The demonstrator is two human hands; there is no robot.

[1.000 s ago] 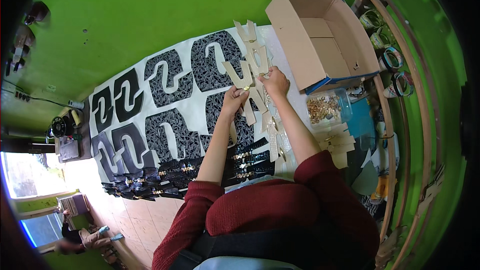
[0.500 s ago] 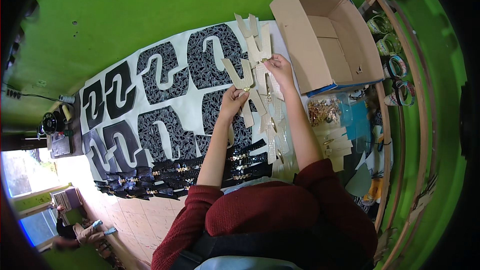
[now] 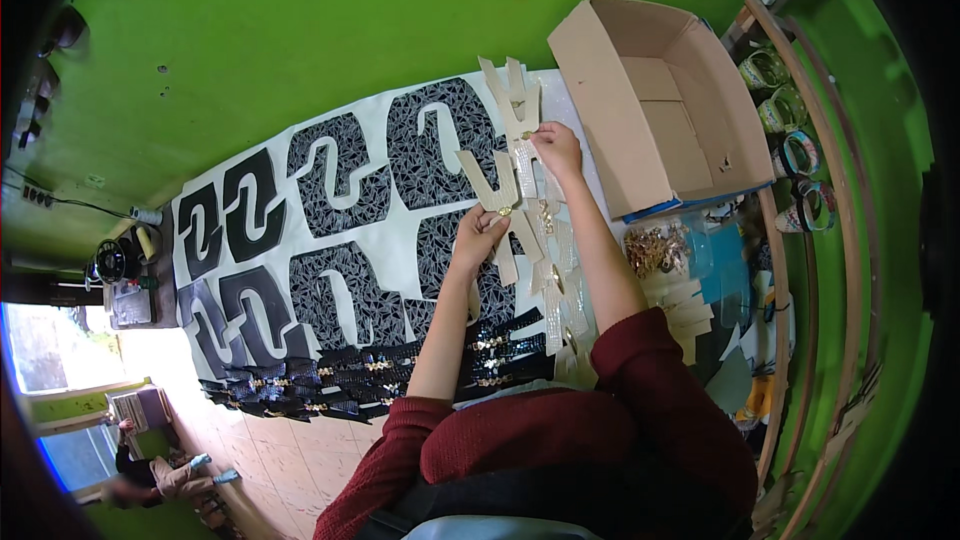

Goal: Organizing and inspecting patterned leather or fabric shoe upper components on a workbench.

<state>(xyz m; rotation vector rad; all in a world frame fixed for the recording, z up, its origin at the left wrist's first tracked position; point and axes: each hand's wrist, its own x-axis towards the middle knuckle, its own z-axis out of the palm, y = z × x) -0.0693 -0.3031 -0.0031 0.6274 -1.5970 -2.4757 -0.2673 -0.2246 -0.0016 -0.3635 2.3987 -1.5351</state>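
Note:
My left hand (image 3: 482, 237) pinches a cream, crocodile-textured forked shoe strap (image 3: 488, 180) at the gold ornament on its narrow end. Up and to the right, my right hand (image 3: 557, 150) grips a second cream strap (image 3: 520, 112) by its gold ornament, thumb and finger closed together. Further cream straps (image 3: 551, 285) with gold ornaments lie in an overlapping column below and between my hands; my forearms partly cover them. Patterned black cut-out panels (image 3: 441, 135) are spread left of my hands, on a white sheet (image 3: 375, 105).
An open cardboard box (image 3: 610, 115) stands at the right. Below it are gold ornaments (image 3: 657, 248) and loose cream straps (image 3: 686, 316). Dark straps with shiny ornaments (image 3: 300, 380) line the near edge. A wooden rack (image 3: 850, 240) is far right; another person (image 3: 170, 477) is at lower left.
The whole view has shifted, so the table and box sit lower in the picture. Both hands keep hold of their straps, with the right hand slightly farther from the left.

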